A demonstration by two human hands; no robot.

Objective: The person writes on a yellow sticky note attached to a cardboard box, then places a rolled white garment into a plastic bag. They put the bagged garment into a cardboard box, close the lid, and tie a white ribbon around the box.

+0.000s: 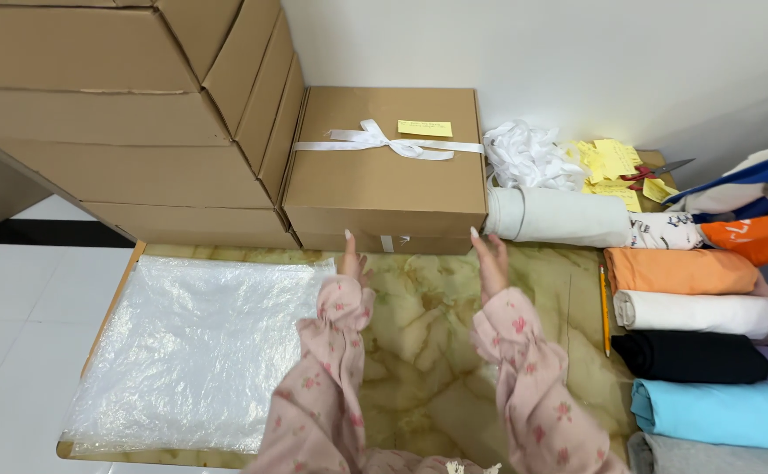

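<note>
A flat cardboard box tied with a white ribbon bow and bearing a yellow sticky note stands at the back of the marble-patterned table. My left hand and my right hand are raised just in front of the box's near side, fingers straight, palms facing each other. Neither hand holds anything. Both arms wear pink floral sleeves.
Stacked cardboard boxes fill the back left. A sheet of clear bubble wrap lies on the table's left half. Rolled clothes in several colours line the right side, with a pencil, yellow notes, scissors and white ribbon pile.
</note>
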